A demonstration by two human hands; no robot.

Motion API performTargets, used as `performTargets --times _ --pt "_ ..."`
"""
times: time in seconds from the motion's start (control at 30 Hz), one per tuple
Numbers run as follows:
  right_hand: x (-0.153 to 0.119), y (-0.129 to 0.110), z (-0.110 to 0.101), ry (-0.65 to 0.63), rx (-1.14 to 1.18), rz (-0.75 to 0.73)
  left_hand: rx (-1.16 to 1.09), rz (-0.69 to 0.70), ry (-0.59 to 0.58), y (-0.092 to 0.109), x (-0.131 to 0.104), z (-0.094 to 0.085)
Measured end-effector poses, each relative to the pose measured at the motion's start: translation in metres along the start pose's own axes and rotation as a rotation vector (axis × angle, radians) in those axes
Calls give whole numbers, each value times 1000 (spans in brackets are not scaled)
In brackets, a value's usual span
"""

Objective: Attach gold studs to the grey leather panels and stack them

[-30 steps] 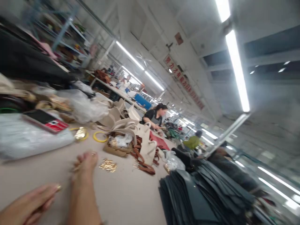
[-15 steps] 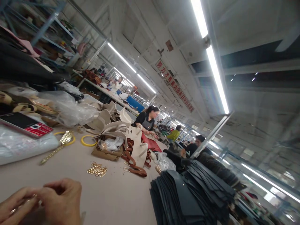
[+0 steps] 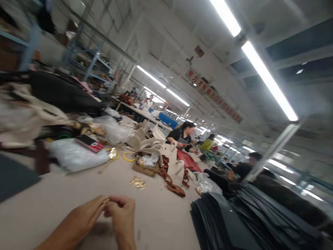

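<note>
1. Low and left of centre in the frame, the left hand [image 3: 88, 212] comes in from the lower left, its thumb and finger closed on a small gold-coloured metal piece [image 3: 106, 201].
2. The right hand [image 3: 123, 210] rises from the bottom edge, fingers curled and fingertips meeting the left's at the piece; whether they grip it too, I cannot tell.
3. Beyond the hands, up and to the right in the frame, the pile of gold-coloured metal pieces [image 3: 137, 183] lies loose on the tabletop [image 3: 158, 222], apart from both hands. The right hand is nearer to it.
4. The pile spreads longest from upper left to lower right, slanting gently; the held piece is too small and blurred for its long axis to be told.
5. Just behind the pile sits an open cardboard box [image 3: 145, 171], with a yellow ring [image 3: 129, 160] to its left.
6. Across the upper right, red characters on a slanting banner [image 3: 213, 94] begin 努力才有; those at its far end blur. The phone-like device [image 3: 90, 142], left of centre, shows no readable brand.
</note>
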State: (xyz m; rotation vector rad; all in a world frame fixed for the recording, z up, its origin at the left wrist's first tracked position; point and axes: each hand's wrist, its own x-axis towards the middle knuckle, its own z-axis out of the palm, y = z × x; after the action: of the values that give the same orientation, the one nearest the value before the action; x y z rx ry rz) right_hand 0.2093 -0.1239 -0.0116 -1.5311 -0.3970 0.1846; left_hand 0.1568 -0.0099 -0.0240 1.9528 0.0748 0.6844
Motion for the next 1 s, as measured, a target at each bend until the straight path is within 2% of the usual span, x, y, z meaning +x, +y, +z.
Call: performTargets --times 0.03,0.13,0.37,0.7,0.87,1.0 --pt "-9 -10 -4 -9 0 -17 99 111 -64 7 -8 -5" --pt "-30 -29 -12 -27 13 -18 210 148 -98 28 -31 -15" --pt "-76 -43 -12 -75 -14 -12 342 253 -44 57 -76 -24" --pt "-108 -50 -6 -145 -56 -43 444 349 73 65 -110 -31" --pt "-114 -47 4 -155 -86 -27 479 362 78 70 -121 -41" --pt "-112 -36 15 -189 -106 -3 554 342 141 70 -129 -49"
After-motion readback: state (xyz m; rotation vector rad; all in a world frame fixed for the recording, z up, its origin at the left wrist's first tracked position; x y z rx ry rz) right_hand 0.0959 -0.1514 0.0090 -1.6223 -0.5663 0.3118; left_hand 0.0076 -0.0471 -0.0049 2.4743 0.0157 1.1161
